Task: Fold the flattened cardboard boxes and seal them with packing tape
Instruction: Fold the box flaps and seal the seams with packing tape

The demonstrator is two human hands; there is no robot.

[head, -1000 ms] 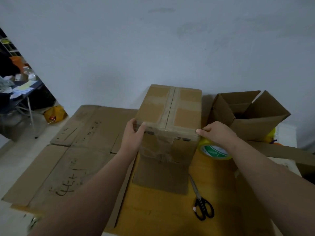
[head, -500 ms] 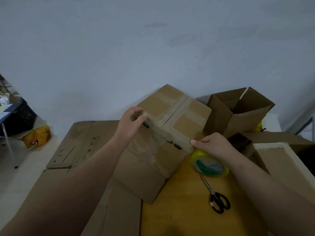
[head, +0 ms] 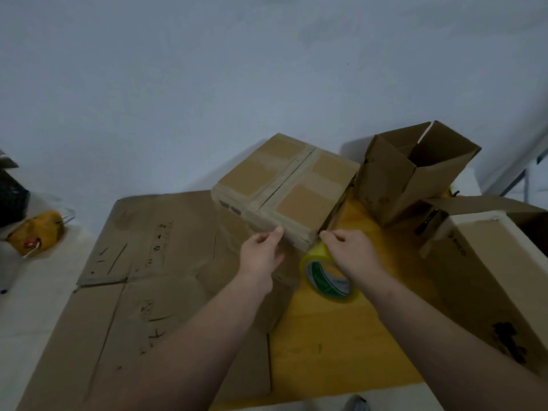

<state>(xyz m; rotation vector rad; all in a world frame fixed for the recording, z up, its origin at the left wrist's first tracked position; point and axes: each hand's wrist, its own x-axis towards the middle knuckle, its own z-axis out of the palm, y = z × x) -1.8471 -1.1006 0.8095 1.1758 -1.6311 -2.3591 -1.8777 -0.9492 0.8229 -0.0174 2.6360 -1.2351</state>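
Observation:
A folded cardboard box with tape along its top seam stands turned at an angle on the yellow table. My left hand grips its near edge, thumb on top. My right hand pinches the near corner from the right side, its fingers hidden below. A roll of yellowish packing tape with a green core lies on the table just under my right hand. Flattened cardboard sheets are spread over the table's left part.
An open, unsealed box stands behind on the right. A long cardboard box lies along the right edge. A yellow bag sits on the floor at the left. A pale wall stands close behind.
The taped box has turned further and tipped down flatter. Both hands slid to its near corner and now sit close together. The scissors are no longer in sight.

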